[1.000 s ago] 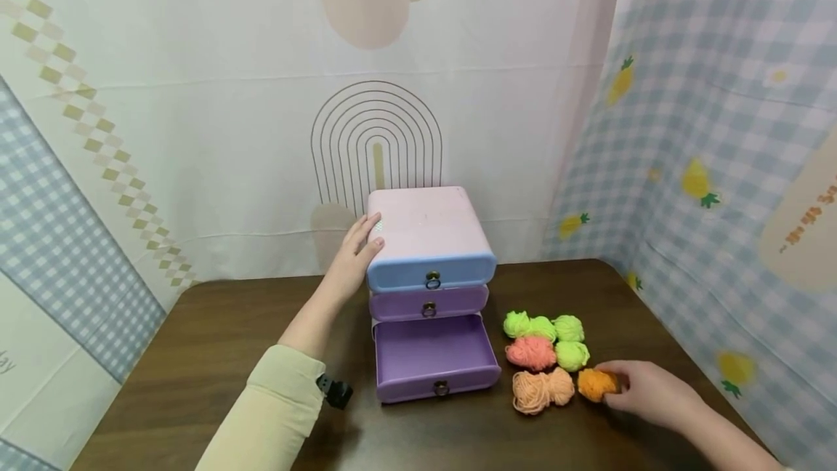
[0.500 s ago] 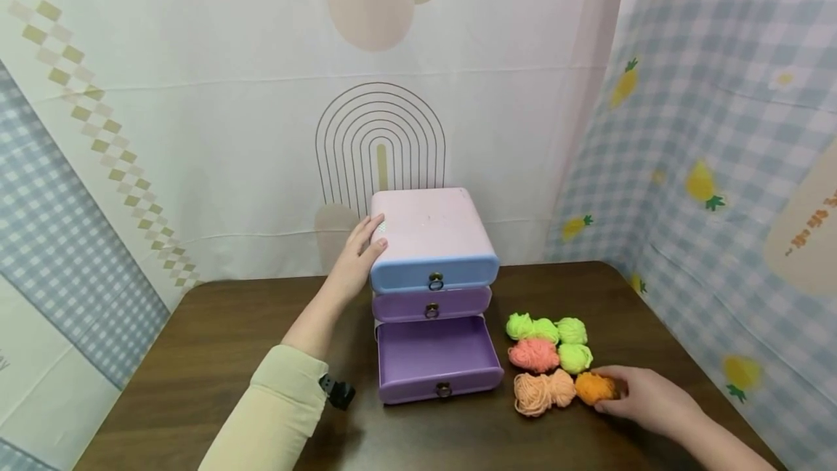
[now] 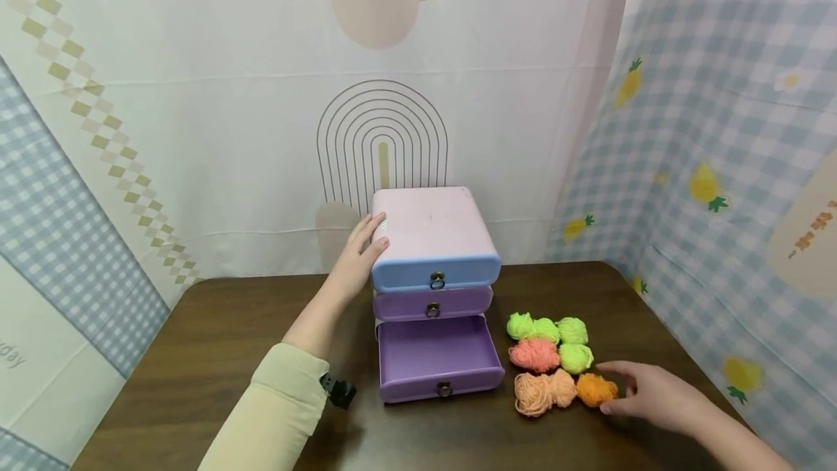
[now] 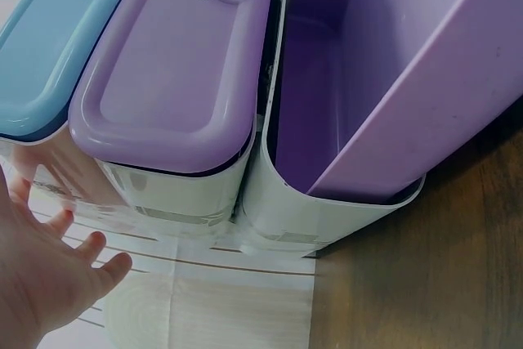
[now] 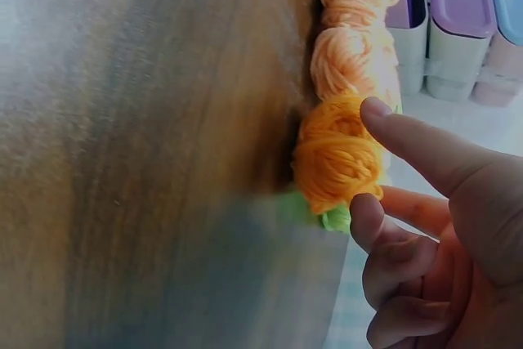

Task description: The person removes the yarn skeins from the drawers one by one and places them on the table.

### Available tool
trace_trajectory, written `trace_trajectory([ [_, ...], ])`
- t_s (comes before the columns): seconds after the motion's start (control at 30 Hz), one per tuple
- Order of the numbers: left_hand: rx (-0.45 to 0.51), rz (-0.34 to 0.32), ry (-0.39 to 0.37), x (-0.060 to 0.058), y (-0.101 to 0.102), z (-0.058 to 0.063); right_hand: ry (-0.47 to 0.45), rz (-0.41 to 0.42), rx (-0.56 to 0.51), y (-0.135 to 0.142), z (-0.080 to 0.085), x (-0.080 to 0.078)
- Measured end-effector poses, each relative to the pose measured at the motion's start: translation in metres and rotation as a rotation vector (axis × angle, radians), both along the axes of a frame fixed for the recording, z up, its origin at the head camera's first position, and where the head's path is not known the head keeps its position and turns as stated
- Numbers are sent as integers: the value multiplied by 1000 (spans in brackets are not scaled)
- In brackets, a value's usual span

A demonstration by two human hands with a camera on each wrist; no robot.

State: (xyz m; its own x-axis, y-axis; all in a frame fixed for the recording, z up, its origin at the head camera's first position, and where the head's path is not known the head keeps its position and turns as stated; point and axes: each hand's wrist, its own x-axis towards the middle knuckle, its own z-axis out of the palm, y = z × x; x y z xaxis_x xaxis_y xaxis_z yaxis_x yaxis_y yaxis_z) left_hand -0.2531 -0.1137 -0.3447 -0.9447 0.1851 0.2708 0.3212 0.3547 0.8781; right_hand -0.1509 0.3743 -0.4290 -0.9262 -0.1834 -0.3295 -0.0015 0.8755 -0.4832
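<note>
My left hand (image 3: 353, 264) rests with extended fingers on the left top edge of a small drawer cabinet (image 3: 431, 220) with a pink top. The cabinet's lowest purple drawer (image 3: 412, 391) is pulled out and holds nothing; the blue and upper purple drawers are closed. At the right, my right hand (image 3: 660, 398) is beside an orange yarn ball (image 3: 596, 390) on the table. Its thumb and forefinger are spread apart around the near side of the orange ball (image 5: 335, 161) in the right wrist view. Two peach yarn balls (image 3: 535, 394) lie just left of it.
Behind the peach yarn lie a coral yarn ball (image 3: 535, 355) and several lime-green yarn balls (image 3: 575, 358), right of the cabinet on the dark wooden table (image 3: 261, 398). A patterned cloth (image 3: 261, 129) hangs behind the table, with a checked cloth (image 3: 719, 238) along the right side.
My right hand nudged the orange yarn ball slightly left against the peach yarn, then its fingers loosened and drew back a little. The left hand stayed on the cabinet.
</note>
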Motion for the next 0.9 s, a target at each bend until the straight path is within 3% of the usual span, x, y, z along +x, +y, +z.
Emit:
trace_trajectory([
  [0.1,-3,-4,-6,12,4,13,-2,-11,-13,1,5,1],
  [0.3,-7,-6,-13,10,4,13,43,57,-115,0,14,3],
  [0.47,-7,-2,-16,11,2,12,67,128,-214,-19,12,2],
  [0.57,-1,1,-17,6,0,7,95,187,-264,-36,6,1],
  [0.7,5,7,-12,-11,-4,-10,124,262,-348,-60,-1,-1],
  [0.8,0,12,4,-21,-5,-22,107,284,-399,-79,-3,-3],
  [0.9,2,17,27,-24,-4,-26,85,294,-416,-99,-4,-5],
])
